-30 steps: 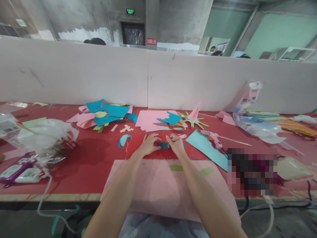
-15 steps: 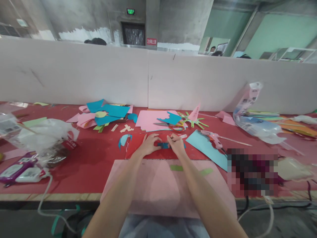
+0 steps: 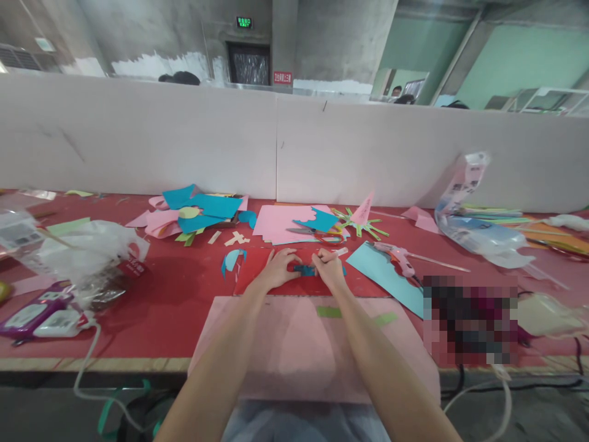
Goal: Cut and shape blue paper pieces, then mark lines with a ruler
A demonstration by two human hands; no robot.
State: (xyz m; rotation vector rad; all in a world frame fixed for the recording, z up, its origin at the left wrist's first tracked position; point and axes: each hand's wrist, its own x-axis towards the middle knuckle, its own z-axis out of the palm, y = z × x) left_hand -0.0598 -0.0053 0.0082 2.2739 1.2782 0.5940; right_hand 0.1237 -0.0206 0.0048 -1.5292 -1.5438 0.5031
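Both of my hands rest on a red paper sheet (image 3: 251, 276) lying on the red table. My left hand (image 3: 275, 269) lies flat, fingers spread, pressing beside a small dark blue paper piece (image 3: 304, 269). My right hand (image 3: 329, 267) has its fingers curled and pinched on the right end of that blue piece. A large pink sheet (image 3: 294, 344) lies under my forearms at the table's near edge, with two green strips (image 3: 327, 312) on it.
Scissors (image 3: 309, 232) lie on pink paper behind my hands. A pink glue gun (image 3: 399, 258) sits on a light blue sheet (image 3: 381, 276) to the right. Paper scraps (image 3: 197, 212) are piled back left, plastic bags (image 3: 87, 252) and a power strip (image 3: 39, 313) left, packaging (image 3: 478, 236) right.
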